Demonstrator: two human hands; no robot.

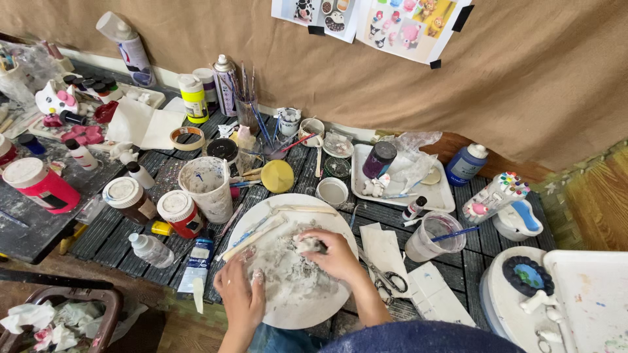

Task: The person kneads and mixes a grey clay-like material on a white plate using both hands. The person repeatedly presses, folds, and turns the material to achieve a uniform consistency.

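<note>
A round white plate [340, 225], smeared grey, lies on the dark slatted table in front of me. My right hand [333, 253] rests on the plate's middle, fingers curled around a small grey-white lump [307, 244]. My left hand [241, 293] sits at the plate's lower left edge, fingertips smeared white and touching the rim. Several brushes and sticks [252, 234] lie across the plate's upper left.
Paint jars [180, 212], a white cup [206, 186], a yellow lid [277, 176], spray cans [224, 85], a tray [439, 196], a plastic water cup with a blue brush [432, 236], scissors [387, 280], painted figurines [500, 196] and a bin of tissues [55, 320] crowd around.
</note>
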